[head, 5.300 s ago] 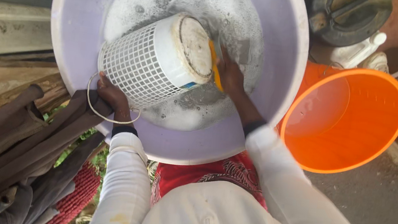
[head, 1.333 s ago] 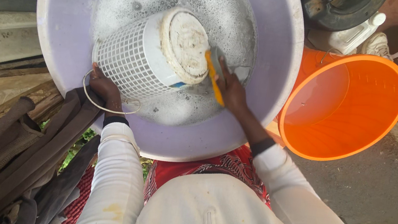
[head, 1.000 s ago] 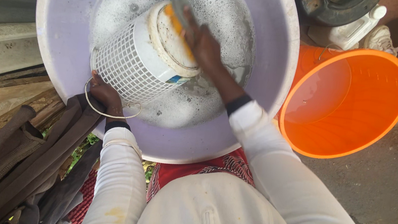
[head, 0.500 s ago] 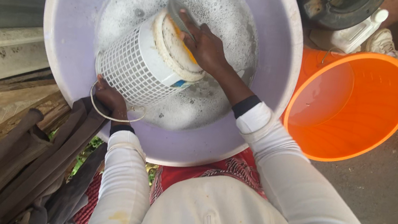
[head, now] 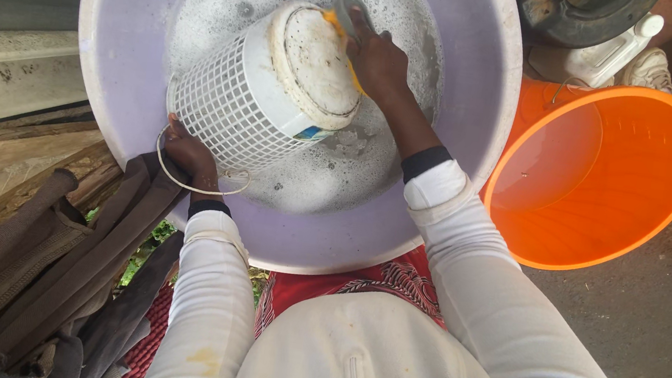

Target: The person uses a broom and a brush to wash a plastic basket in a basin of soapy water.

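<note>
A white lattice basket (head: 258,94) lay on its side in the soapy water of a wide lilac basin (head: 462,136), its solid round base tipped up and facing the camera. The left hand (head: 189,156) was closed on the basket's open rim at the basin's near-left wall, a thin wire handle (head: 183,183) looping out beside it over the basin's edge. The right hand (head: 379,59) was clamped around a yellow scrubbing sponge (head: 341,23), pressing it against the upper right edge of the basket's base, toward the far side of the basin. Foam (head: 339,164) covered the water around the basket. Just right of the basin an orange bucket (head: 601,187) lay tilted with its mouth open. Left of the basin, dark folded cloth (head: 36,263) was draped over weathered wooden planks (head: 7,157). Beyond the basin's far right rim stood a white plastic jug (head: 604,55).
</note>
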